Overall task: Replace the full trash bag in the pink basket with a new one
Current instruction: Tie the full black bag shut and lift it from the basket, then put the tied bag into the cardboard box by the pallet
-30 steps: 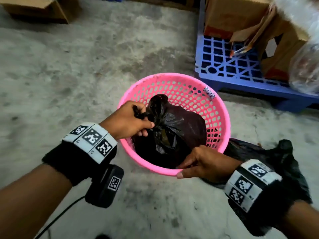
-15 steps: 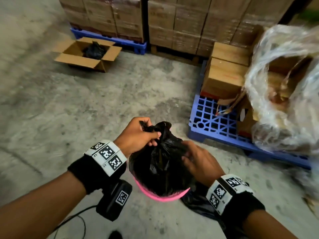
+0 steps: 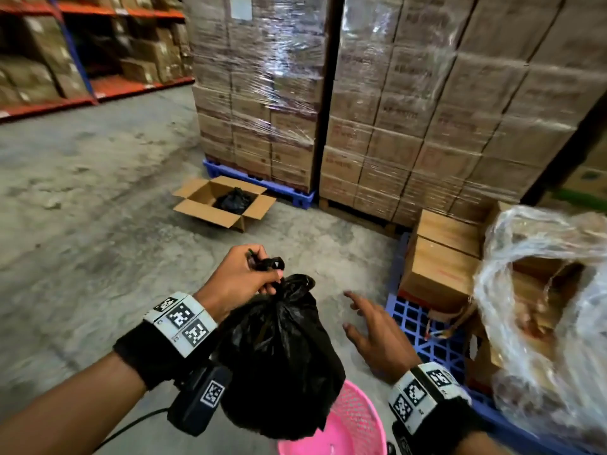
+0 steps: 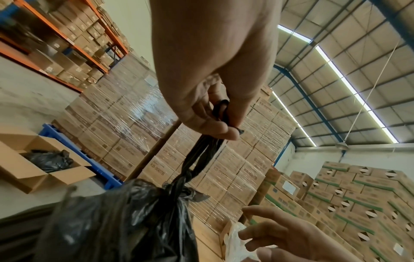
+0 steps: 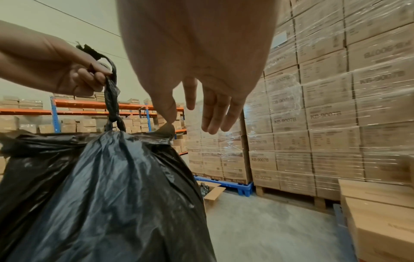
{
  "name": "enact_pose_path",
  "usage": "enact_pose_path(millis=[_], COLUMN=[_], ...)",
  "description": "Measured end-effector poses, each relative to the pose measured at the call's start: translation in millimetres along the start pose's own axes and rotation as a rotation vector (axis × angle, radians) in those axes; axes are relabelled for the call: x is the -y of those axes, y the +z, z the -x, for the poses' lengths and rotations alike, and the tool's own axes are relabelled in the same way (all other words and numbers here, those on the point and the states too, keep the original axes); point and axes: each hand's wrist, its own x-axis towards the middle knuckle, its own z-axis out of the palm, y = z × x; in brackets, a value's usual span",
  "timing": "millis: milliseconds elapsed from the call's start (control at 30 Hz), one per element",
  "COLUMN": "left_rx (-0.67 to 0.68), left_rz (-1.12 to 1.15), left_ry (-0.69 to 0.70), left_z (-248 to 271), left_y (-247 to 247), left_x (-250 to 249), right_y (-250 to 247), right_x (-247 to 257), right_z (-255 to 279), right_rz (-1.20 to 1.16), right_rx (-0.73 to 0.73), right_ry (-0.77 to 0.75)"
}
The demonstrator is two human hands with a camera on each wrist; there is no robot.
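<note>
A full black trash bag (image 3: 279, 353) hangs in the air above the pink basket (image 3: 348, 428), which sits on the floor at the bottom of the head view. My left hand (image 3: 243, 277) grips the bag's knotted tie handles (image 4: 201, 159) from above. The same bag (image 5: 107, 195) fills the lower left of the right wrist view, under my left hand (image 5: 67, 70). My right hand (image 3: 374, 326) hovers to the right of the bag with fingers spread, holding nothing. Its fingers (image 5: 212, 113) hang straight beside the bag's top.
An open cardboard box (image 3: 225, 201) with a black bag inside stands on the concrete floor ahead. Shrink-wrapped carton stacks (image 3: 377, 103) on blue pallets rise behind it. A blue pallet (image 3: 423, 336) with boxes and clear plastic wrap (image 3: 545, 310) stands at right. Shelving racks (image 3: 65, 50) line the far left.
The bag has been lifted out of the pink basket by my left hand. My right hand has come off the bag and opened. The view has tilted up toward the cartons.
</note>
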Motion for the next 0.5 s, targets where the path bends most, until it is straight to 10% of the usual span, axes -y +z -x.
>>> enact_pose_path(millis=[500], left_rx=[-0.093], left_rz=[-0.075], left_ry=[0.060], left_z=[-196], left_y=[-261], left_x=[3], right_y=[47], right_x=[177], right_z=[-302], right_rz=[0.113], right_rx=[0.024], right_ry=[-0.130])
